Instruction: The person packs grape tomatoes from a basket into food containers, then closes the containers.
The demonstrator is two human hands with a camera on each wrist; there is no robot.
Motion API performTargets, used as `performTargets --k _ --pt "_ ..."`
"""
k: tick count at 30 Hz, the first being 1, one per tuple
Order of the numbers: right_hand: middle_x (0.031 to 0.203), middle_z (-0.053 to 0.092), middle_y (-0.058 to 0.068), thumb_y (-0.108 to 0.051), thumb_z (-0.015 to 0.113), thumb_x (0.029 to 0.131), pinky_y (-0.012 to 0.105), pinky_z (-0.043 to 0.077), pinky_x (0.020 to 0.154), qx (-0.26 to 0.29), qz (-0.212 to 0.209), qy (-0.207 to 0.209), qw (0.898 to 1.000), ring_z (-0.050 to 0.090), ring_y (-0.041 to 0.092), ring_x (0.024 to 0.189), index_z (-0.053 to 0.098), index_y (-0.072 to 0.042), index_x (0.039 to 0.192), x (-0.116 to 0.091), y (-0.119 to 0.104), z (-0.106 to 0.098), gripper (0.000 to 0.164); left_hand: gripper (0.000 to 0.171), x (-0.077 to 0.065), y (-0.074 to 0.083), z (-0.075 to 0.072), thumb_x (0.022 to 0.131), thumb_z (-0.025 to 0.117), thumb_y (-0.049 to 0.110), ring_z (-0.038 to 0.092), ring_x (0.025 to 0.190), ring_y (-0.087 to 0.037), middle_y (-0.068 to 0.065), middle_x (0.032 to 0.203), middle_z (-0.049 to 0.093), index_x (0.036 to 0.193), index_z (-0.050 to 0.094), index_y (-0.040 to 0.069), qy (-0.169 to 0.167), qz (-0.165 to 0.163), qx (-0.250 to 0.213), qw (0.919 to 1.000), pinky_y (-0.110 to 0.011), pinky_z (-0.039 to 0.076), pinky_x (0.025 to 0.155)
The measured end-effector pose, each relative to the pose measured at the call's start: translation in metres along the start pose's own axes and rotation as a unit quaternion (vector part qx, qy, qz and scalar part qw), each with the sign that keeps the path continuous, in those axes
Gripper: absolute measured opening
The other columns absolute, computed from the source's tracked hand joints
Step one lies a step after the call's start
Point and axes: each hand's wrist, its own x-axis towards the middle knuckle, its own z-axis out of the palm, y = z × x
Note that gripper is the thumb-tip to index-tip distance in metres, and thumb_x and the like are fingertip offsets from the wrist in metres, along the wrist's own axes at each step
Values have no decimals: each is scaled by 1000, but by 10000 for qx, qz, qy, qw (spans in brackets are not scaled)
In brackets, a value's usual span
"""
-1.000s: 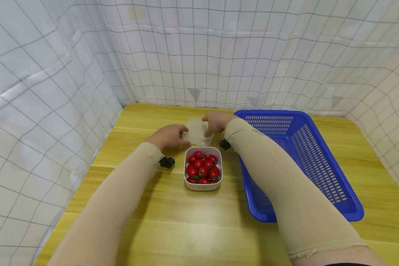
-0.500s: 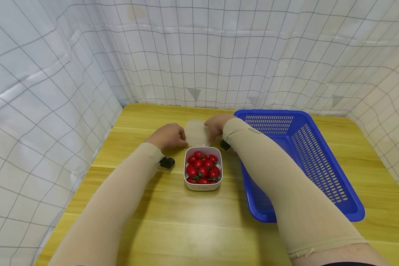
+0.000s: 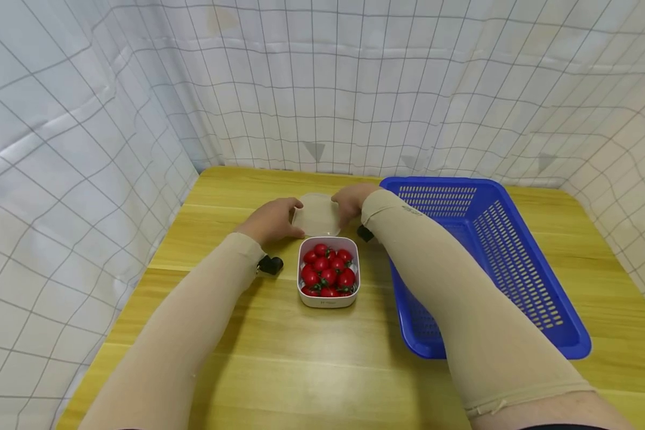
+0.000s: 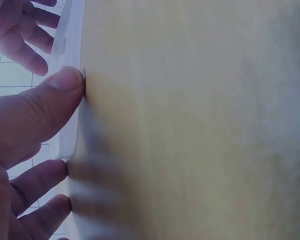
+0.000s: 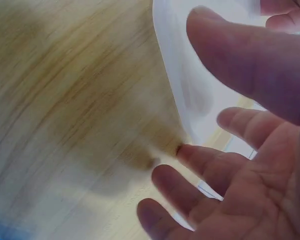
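Observation:
A translucent whitish lid lies on the wooden table, just behind a white square box of red cherry tomatoes. My left hand is at the lid's left side, thumb and fingers spread around its corner. In the left wrist view its thumb meets the rim, with fingertips low against the table. At the right side is my right hand. The right wrist view shows its thumb over the lid and its fingers spread by the edge; whether they touch it I cannot tell.
A blue plastic basket with slotted walls stands on the right of the wooden table, partly under my right forearm. Behind and at both sides hangs a white curtain with a grid pattern.
The lid has shifted a little toward the box and slightly left. My left fingers drew together, then spread again. My right fingers have come down beside the lid. The tomato box has stayed put.

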Motion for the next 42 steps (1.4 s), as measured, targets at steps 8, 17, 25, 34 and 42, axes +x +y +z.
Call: performTargets --k 8,17,25,34,42 --pt "168 38 17 -25 73 94 41 30 129 679 -140 424 9967 36 30 156 29 -5 166 2 -2 -3 87 80 -1 -9 1 91 84 30 55 128 -30 -15 138 60 157 44 8 211 -134 -266 9993 -49 42 119" --pt "170 35 17 -25 76 95 40 28 131 1174 -153 1056 9873 33 32 158 23 -3 167 3 -2 -2 92 79 2 -15 4 93 80 25 57 128 -33 -18 140 60 159 40 7 616 -185 -895 9939 -49 44 118" --pt "170 35 14 -17 75 96 41 29 130 1565 -300 1732 9719 34 31 158 29 -9 167 -2 -7 -5 85 78 0 -17 -2 97 78 23 59 136 -33 -18 158 47 162 38 8 956 -443 -2271 9681 -46 54 110" --pt "171 35 9 -15 76 95 45 43 122 2117 -364 2262 9501 40 31 154 34 -18 166 -19 -6 -14 82 72 -10 -6 -26 97 78 25 64 124 -29 -12 154 52 160 44 15 1334 -229 -2314 9634 -40 57 93" --pt "161 50 14 -20 78 96 39 58 95 2313 -566 2474 9392 68 27 119 30 -21 168 -45 -9 -19 86 66 -24 3 -51 99 75 22 63 124 -29 -13 147 59 158 47 17 1515 82 -2246 9626 -44 57 95"
